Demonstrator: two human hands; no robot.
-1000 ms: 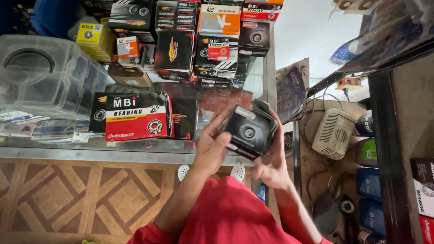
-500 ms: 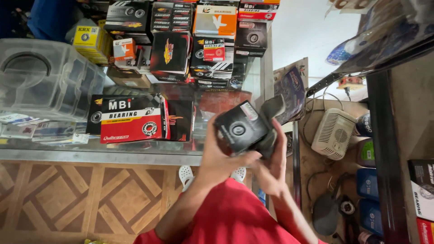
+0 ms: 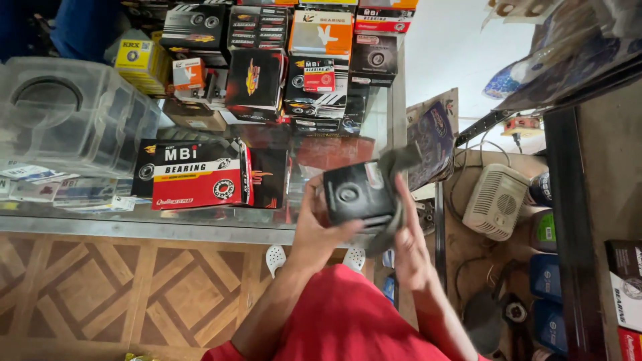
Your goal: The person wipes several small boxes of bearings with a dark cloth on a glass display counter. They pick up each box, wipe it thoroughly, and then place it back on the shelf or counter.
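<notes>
Clear plastic tub (image 3: 67,127) far left on glass counter (image 3: 200,224). Red-and-black carton (image 3: 197,175) lying flat beside it, stacked boxes (image 3: 281,60) behind. Left hand (image 3: 321,230) closed around lower left side of small black box (image 3: 358,194), held above counter's near edge. Right hand (image 3: 408,237) closed on box's right side, fingers along its grey open flap. White fan heater (image 3: 495,200) on floor at right.

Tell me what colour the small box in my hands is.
Black with a grey ring picture, the small box; head view.
</notes>
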